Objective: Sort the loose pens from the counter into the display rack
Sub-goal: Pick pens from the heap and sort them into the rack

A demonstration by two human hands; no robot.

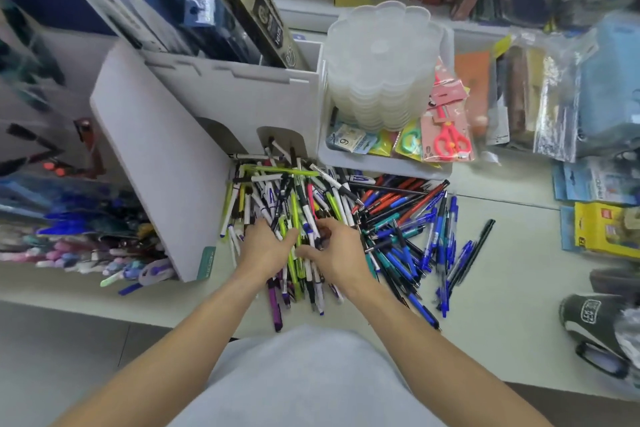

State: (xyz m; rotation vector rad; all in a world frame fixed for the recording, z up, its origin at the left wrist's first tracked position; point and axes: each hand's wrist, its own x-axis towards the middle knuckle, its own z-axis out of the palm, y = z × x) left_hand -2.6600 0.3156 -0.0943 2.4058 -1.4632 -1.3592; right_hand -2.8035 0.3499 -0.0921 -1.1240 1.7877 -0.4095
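A heap of loose pens, white, green, black and pink, lies on the counter against the white cardboard display rack. A few pens stick out of the rack's arched slot. More blue, teal and red pens are spread to the right. My left hand is dug into the near side of the heap, with fingers curled among white and green pens. My right hand sits right beside it, its fingers curled round a small bunch of pens and its thumb pointing toward the left hand.
A white tray behind the heap holds stacked clear plastic lids and packaged scissors. A single black pen lies apart at the right. Filled pen displays stand at the left. Packaged goods and a dark cap lie at the right.
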